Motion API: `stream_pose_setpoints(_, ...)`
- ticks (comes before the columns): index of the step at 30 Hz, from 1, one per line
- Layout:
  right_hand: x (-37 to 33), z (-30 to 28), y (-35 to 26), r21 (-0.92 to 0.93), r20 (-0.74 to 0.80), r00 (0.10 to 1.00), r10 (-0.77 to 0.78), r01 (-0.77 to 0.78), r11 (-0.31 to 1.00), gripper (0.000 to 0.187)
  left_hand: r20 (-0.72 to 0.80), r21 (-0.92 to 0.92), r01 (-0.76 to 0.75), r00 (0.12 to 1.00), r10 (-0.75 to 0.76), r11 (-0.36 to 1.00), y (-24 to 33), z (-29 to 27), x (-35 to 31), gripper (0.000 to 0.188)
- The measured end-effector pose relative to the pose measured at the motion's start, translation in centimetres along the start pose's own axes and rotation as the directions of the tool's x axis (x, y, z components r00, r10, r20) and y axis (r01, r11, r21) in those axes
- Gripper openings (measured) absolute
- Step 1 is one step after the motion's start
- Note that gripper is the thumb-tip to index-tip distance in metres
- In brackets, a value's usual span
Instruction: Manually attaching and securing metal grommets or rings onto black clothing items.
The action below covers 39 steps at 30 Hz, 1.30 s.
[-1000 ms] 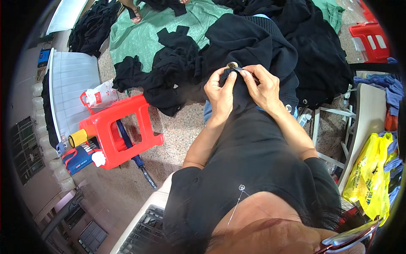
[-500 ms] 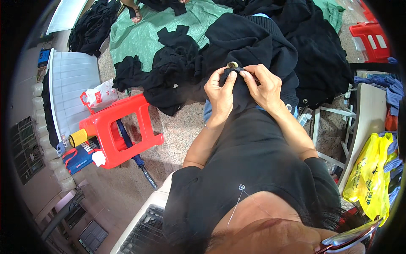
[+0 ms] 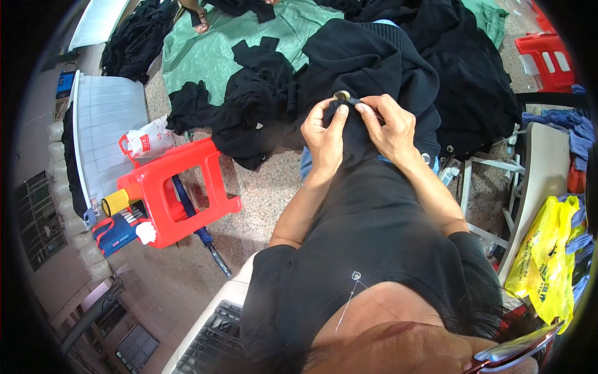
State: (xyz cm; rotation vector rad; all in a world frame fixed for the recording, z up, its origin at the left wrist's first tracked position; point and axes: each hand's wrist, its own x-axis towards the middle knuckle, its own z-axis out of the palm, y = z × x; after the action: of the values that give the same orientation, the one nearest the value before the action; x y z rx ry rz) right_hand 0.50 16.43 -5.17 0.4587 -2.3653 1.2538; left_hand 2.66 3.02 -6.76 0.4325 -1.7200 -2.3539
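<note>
A black knit garment (image 3: 367,59) with a ribbed band lies across my lap. My left hand (image 3: 324,137) pinches its edge between thumb and fingers, right beside a round, pale, shiny button (image 3: 342,95). Close by on the right, my right hand (image 3: 391,129) pinches the same edge, thumb and forefinger nearly meeting the left ones. A small fold of black cloth is stretched between the two hands. Another round button (image 3: 425,158) shows on the cloth by my right wrist. Exactly what lies under the fingertips is hidden.
A red plastic stool (image 3: 187,193) stands at the left, with a white package (image 3: 149,138) by it. Black garments (image 3: 249,93) are heaped ahead on a green sheet (image 3: 180,50). To the right are a pale board (image 3: 532,187) and a yellow bag (image 3: 545,262). Another person's foot (image 3: 200,23) shows at the top.
My right thumb and fingers have shifted very slightly to the right along the cloth edge. The left hand and the garment stay nearly still.
</note>
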Motion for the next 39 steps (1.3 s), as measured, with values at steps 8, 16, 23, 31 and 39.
stream_pose_setpoints(8,0.0,0.1,-0.2,0.002,0.018,1.0,0.012,-0.012,1.0,0.012,0.028,0.008,-0.025,0.999,0.025,1.0,0.2,0.2,-0.1,0.015)
stream_pose_setpoints(16,-0.1,0.4,-0.1,0.134,0.006,0.987,0.163,-0.162,0.978,0.01,0.084,0.059,0.006,0.996,-0.011,0.998,-0.1,-0.1,0.0,0.017)
stream_pose_setpoints(23,1.2,0.8,1.9,0.603,0.326,0.86,0.392,-0.508,0.615,0.017,0.265,0.014,0.115,0.957,-0.114,0.993,1.1,-0.7,1.2,0.029)
stream_pose_setpoints(31,6.6,-0.7,2.7,0.314,-0.207,0.928,0.31,-0.237,0.919,0.014,0.418,0.053,0.232,0.878,-0.232,0.971,5.1,-1.9,-0.2,0.024)
stream_pose_setpoints(39,3.0,-2.3,1.3,0.188,0.0,0.994,0.11,-0.108,0.976,0.023,0.328,-0.034,0.214,0.925,-0.192,0.976,3.8,-1.7,0.4,0.019)
